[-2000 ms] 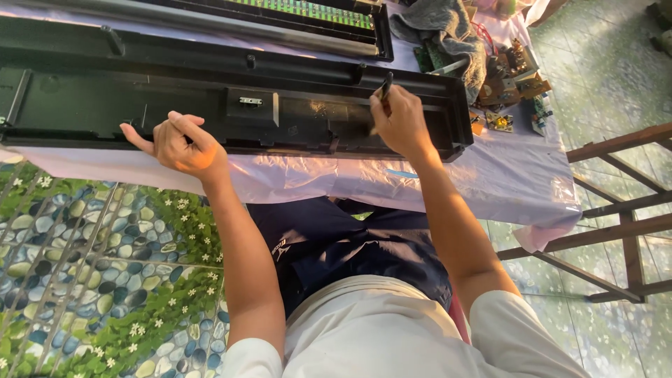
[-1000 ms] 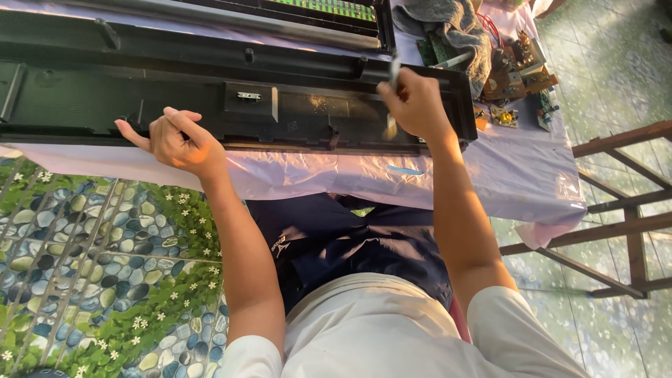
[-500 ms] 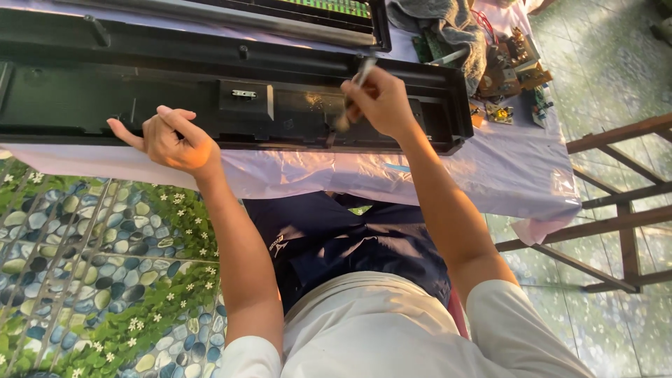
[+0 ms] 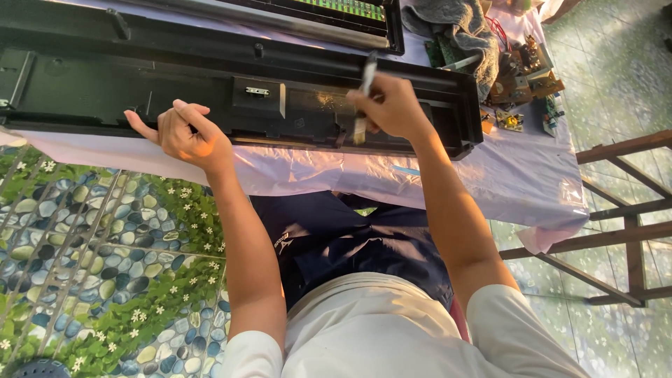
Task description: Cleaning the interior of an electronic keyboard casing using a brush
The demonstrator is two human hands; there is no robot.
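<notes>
Grey cloth beside loose circuit boards on lilac-covered surface; wooden chair alongside; pebble-patterned floor.

1. Long black plastic casing: an open, shallow shell lying flat across the table's near edge, hollow side up, with a small metal bracket at its middle.
2. Small paintbrush: pale handle, held nearly upright, bristles down inside the casing's right part.

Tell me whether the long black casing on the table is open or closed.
Open: the long black casing lies cover-off, its hollow inside showing, with the right hand holding a brush inside.
</notes>
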